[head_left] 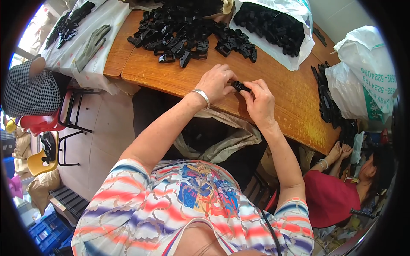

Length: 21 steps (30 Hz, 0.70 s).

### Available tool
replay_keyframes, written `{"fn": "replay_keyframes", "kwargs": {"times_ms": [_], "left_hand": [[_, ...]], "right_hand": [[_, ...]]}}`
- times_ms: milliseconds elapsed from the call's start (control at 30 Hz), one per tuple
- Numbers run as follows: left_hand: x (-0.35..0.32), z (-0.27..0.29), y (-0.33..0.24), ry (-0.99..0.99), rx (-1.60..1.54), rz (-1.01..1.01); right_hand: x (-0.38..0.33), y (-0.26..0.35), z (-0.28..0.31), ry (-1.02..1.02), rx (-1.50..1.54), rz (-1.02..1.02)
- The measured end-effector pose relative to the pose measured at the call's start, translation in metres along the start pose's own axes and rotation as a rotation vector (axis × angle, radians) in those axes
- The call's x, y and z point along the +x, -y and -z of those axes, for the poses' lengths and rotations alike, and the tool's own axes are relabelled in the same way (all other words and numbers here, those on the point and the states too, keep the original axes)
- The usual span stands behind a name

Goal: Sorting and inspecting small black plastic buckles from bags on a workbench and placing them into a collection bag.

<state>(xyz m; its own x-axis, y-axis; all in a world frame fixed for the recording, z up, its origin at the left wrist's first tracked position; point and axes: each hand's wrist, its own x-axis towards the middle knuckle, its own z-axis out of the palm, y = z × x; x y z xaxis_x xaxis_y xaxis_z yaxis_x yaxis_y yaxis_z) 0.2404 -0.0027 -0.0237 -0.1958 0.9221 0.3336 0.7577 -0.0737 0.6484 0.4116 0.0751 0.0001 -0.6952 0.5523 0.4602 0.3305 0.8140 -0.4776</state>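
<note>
Between my two hands, just over the front edge of the wooden table point(294, 100), is a small black plastic part point(240, 86). My left hand point(215, 84), with a silver bracelet at the wrist, pinches its left end. The fingertips of my right hand point(259, 99) close on its right end. Fingers cover both ends, so its full shape is hidden. Farther back on the table lies a large loose pile of similar black plastic parts point(175, 36). Below my hands, an open fabric sack point(213, 154) rests at my lap, its dark inside hard to make out.
A white plastic bag point(294, 64) full of black parts lies open at the back right. More black parts point(326, 96) line the right edge beside another white bag point(354, 81). One co-worker in red point(331, 198) sits at right, another in a checked top point(32, 91) at left.
</note>
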Motion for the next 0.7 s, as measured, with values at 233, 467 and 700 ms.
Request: {"fn": "replay_keyframes", "kwargs": {"times_ms": [233, 467, 700], "left_hand": [[0.001, 0.000, 0.001, 0.003, -0.002, -0.004], [0.001, -0.001, 0.008, -0.024, 0.012, -0.065], [0.018, 0.018, 0.028, -0.019, -0.008, -0.167]], "right_hand": [[0.003, -0.006, 0.000, 0.080, -0.077, 0.055], [-0.007, -0.006, -0.008, 0.085, -0.244, 0.200], [-0.047, 0.030, 0.007, 0.050, 0.023, 0.123]]}}
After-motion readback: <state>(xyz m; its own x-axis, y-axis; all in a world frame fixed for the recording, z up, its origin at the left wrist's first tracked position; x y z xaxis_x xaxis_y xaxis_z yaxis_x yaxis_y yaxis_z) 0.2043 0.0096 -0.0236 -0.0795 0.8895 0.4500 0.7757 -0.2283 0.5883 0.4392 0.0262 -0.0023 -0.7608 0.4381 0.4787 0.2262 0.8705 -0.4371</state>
